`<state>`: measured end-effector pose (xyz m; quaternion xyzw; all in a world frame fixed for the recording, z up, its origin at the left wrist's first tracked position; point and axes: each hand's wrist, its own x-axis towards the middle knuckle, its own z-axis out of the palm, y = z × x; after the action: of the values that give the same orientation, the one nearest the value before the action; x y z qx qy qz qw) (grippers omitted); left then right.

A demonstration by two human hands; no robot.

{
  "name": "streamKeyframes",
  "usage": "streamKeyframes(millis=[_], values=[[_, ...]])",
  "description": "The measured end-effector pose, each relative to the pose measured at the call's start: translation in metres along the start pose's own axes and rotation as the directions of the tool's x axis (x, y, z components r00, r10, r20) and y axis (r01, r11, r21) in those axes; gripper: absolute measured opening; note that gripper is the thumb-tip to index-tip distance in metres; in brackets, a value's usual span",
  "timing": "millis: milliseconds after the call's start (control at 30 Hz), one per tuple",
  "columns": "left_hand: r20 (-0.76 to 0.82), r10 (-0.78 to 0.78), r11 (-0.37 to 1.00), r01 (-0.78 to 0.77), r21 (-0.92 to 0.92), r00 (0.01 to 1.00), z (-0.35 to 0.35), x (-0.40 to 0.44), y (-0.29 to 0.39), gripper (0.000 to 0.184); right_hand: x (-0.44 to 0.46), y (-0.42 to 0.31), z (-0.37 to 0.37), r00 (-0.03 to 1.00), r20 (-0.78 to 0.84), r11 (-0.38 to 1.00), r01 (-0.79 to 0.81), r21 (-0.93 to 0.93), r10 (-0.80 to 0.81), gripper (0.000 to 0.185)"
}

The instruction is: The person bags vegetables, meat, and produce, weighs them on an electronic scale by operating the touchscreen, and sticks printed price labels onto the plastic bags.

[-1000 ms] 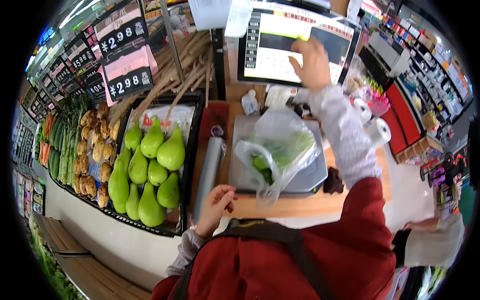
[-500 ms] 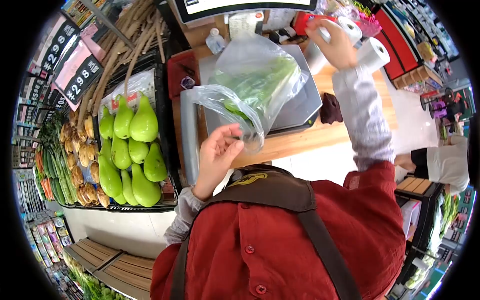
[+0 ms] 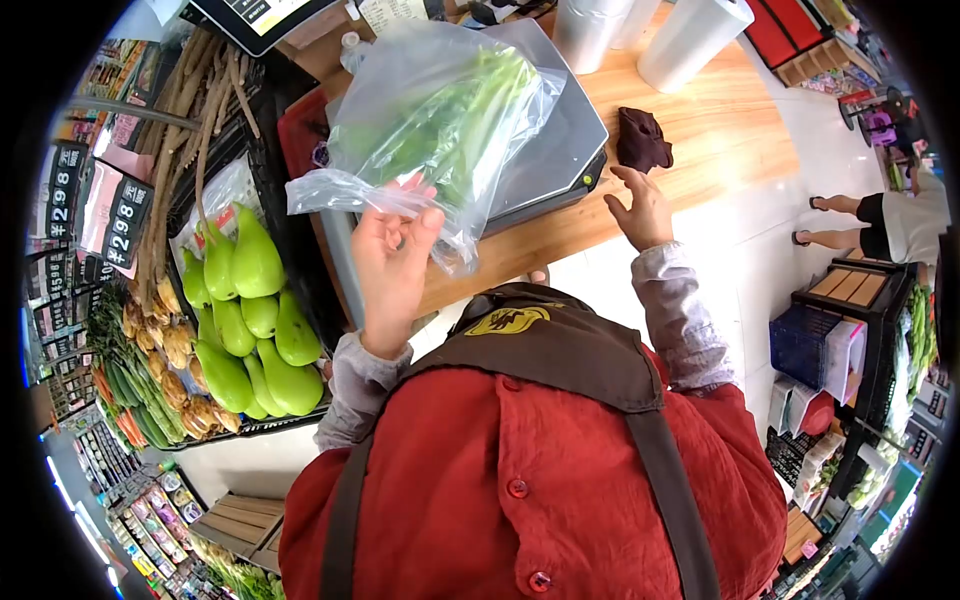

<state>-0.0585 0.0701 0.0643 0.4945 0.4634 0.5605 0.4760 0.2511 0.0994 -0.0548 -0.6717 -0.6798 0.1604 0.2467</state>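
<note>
A clear plastic bag (image 3: 400,80) of leafy green vegetables (image 3: 480,110) lies on a grey weighing scale (image 3: 577,130). My left hand (image 3: 390,265) is closed on the gathered mouth of the bag, its fingers partly behind the film. My right hand (image 3: 645,212) is open and empty, thumb and fingers apart, over the front edge of the wooden counter (image 3: 715,140). Just beyond its fingertips lies a crumpled dark maroon cloth (image 3: 643,138).
White plastic rolls (image 3: 690,45) stand at the back of the counter, and a screen (image 3: 262,18) at the back left. To the left is a black crate holding pale green bottle gourds (image 3: 258,265). Another person (image 3: 905,215) stands in the aisle at far right.
My left hand has closed on the bag's mouth, which was loose and open before. My right hand has come down from near the rolls to beside the cloth. The view has turned.
</note>
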Motion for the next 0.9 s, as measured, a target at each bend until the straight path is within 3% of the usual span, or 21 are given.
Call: streamKeyframes(millis=[67,167,233,300,333,367,433,567,633,700,767,800,867,900], values=[[-0.015,0.048,0.999,-0.048,0.011,0.999,0.002,0.004,0.001,0.042,0.002,-0.006,0.008,0.999,-0.046,0.998,0.014,-0.064,-0.017,0.026],[-0.026,0.066,0.994,-0.064,0.084,0.997,0.007,0.009,0.006,0.035,0.004,-0.01,0.026,0.974,-0.154,0.984,0.156,-0.089,-0.168,0.009],[-0.098,-0.075,0.988,0.088,0.128,0.992,0.005,0.013,0.009,0.025,0.0,-0.008,0.025,0.985,-0.103,0.988,0.131,-0.083,-0.139,0.01],[-0.111,-0.002,0.988,0.019,0.155,0.994,0.0,0.013,0.008,0.019,-0.002,0.0,0.012,0.992,0.123,0.994,0.042,-0.098,-0.03,0.01],[-0.107,-0.011,0.987,0.028,0.155,0.994,0.0,0.008,0.01,0.018,0.005,-0.006,-0.006,0.947,0.313,0.997,-0.066,-0.026,0.071,0.013],[-0.102,-0.022,0.987,0.038,0.156,0.995,-0.001,0.005,0.012,0.017,0.016,0.0,-0.02,0.905,0.426,0.988,-0.052,0.143,-0.014,0.018],[-0.074,-0.037,0.991,0.046,0.125,0.997,-0.002,0.001,0.009,0.017,0.039,-0.043,-0.062,0.883,0.468,0.781,-0.301,0.547,0.012,0.024],[-0.016,-0.144,0.989,0.145,0.034,0.989,0.004,-0.008,0.004,0.018,0.091,-0.129,-0.109,0.93,0.35,0.646,-0.196,0.737,-0.117,0.021],[-0.01,-0.102,0.995,0.102,0.015,0.995,0.005,-0.01,0.001,0.019,0.109,-0.168,-0.101,0.942,0.317,0.593,-0.192,0.782,-0.113,0.024],[0.049,-0.095,0.993,0.091,0.072,0.994,0.003,-0.012,-0.001,0.02,0.131,-0.185,-0.077,0.902,0.386,0.658,-0.174,0.732,-0.191,0.025],[0.01,-0.064,0.997,0.064,0.042,0.998,0.003,-0.012,-0.007,0.02,0.149,-0.186,-0.046,0.845,0.498,0.888,-0.064,0.455,-0.194,0.035],[0.021,-0.057,0.996,0.056,0.069,0.998,0.002,-0.012,-0.01,0.021,0.147,-0.181,-0.028,0.847,0.494,0.889,-0.058,0.453,-0.196,0.035],[0.048,-0.074,0.989,0.067,0.132,0.996,-0.003,-0.013,-0.019,0.023,0.142,-0.173,-0.001,0.899,0.263,0.936,0.346,0.064,-0.35,0.051],[0.05,-0.066,0.99,0.059,0.126,0.997,-0.004,-0.013,-0.022,0.023,0.139,-0.176,-0.002,0.899,0.258,0.935,0.35,0.057,-0.353,0.051]])
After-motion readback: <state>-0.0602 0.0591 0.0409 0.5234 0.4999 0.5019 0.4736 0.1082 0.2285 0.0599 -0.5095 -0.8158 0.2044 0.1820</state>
